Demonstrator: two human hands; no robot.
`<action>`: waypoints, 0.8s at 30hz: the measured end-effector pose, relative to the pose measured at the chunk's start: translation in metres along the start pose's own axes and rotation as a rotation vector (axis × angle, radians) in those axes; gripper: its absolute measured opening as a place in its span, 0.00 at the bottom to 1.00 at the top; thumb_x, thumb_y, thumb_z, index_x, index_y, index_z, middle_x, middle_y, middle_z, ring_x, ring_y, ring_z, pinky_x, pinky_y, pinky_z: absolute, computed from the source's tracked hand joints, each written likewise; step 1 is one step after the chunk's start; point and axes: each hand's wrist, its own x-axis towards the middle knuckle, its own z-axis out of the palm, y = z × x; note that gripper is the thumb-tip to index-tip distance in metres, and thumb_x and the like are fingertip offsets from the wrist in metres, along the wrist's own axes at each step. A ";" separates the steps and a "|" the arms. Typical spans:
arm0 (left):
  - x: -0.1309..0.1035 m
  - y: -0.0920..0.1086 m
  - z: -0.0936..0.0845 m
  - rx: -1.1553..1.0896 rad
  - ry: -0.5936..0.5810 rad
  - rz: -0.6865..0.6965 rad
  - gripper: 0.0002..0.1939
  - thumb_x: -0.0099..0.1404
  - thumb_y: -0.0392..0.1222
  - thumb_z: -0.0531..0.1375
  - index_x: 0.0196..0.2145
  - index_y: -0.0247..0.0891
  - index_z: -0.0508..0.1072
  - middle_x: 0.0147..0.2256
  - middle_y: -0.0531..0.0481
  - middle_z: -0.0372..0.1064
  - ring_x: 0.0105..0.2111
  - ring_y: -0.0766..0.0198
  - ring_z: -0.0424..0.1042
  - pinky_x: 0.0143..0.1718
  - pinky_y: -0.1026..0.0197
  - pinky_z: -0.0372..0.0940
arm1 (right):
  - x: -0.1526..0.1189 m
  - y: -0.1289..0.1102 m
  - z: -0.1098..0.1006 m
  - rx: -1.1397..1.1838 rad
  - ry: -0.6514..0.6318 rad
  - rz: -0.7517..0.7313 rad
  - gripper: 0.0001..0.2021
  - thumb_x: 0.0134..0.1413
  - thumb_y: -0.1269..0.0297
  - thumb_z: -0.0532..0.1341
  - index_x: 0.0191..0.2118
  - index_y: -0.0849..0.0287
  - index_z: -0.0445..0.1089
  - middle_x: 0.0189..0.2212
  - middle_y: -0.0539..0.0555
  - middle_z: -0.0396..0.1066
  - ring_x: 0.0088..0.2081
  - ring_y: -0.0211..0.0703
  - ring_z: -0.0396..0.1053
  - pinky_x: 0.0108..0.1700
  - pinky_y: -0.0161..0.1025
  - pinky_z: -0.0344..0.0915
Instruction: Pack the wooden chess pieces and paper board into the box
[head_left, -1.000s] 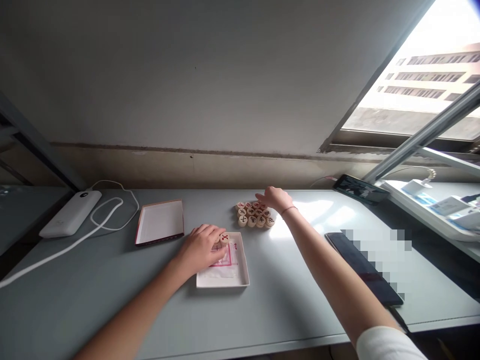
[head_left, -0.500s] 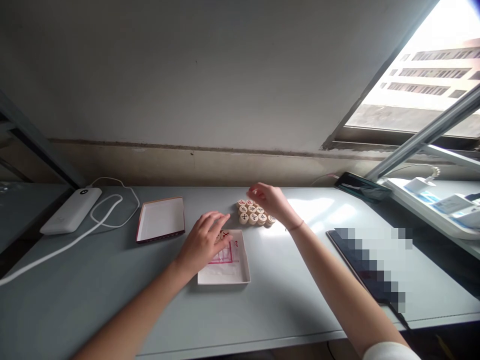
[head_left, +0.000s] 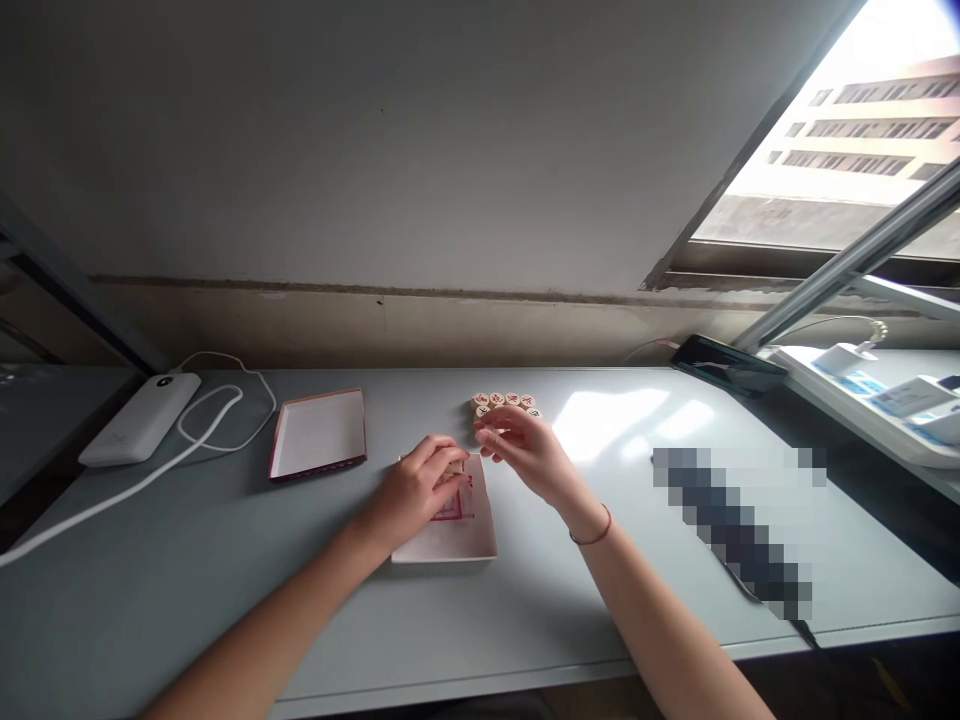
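My left hand (head_left: 420,492) is over the shallow white box (head_left: 472,545), its thumb and fingers closed on a round wooden xiangqi piece (head_left: 455,467). Inside the box lies a thin sheet printed with pink-red lines (head_left: 450,507). Just beyond the box's far right corner, my right hand (head_left: 529,450) has its fingers curled together; whatever they hold, if anything, is hidden. Behind that hand stands a stacked block of xiangqi pieces (head_left: 511,399), with red and black characters on their tops. My hand covers the near part of the block.
To the left, the box lid (head_left: 319,435) lies with its white inside up. A white power bank (head_left: 140,420) with cables sits farther left. A phone (head_left: 727,365) and a power strip (head_left: 862,400) are at the back right, near a blurred dark device (head_left: 735,540).
My right hand has come down and nearer, from above the block to its near side. Fewer near-row pieces show now. My left fingers have closed round a piece over the box.
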 end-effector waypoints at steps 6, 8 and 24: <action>0.008 0.007 0.011 0.171 -0.105 0.082 0.06 0.69 0.35 0.54 0.37 0.40 0.71 0.41 0.50 0.72 0.43 0.60 0.72 0.54 0.51 0.63 | -0.002 -0.006 -0.014 0.009 0.081 0.022 0.14 0.51 0.54 0.64 0.40 0.56 0.69 0.40 0.55 0.72 0.38 0.44 0.74 0.36 0.39 0.71; 0.009 0.005 0.013 0.258 -0.111 0.129 0.06 0.69 0.35 0.54 0.37 0.39 0.72 0.40 0.49 0.73 0.45 0.58 0.71 0.58 0.45 0.57 | -0.006 -0.006 -0.013 -0.084 0.022 -0.003 0.12 0.54 0.58 0.62 0.42 0.56 0.69 0.40 0.55 0.72 0.37 0.42 0.73 0.36 0.38 0.71; 0.003 -0.023 -0.015 0.187 -0.284 -0.064 0.13 0.65 0.38 0.60 0.47 0.40 0.69 0.43 0.48 0.71 0.43 0.57 0.70 0.44 0.56 0.66 | -0.014 0.003 0.015 -0.910 -0.151 -0.286 0.04 0.56 0.73 0.58 0.34 0.58 0.68 0.34 0.53 0.66 0.33 0.40 0.65 0.33 0.36 0.62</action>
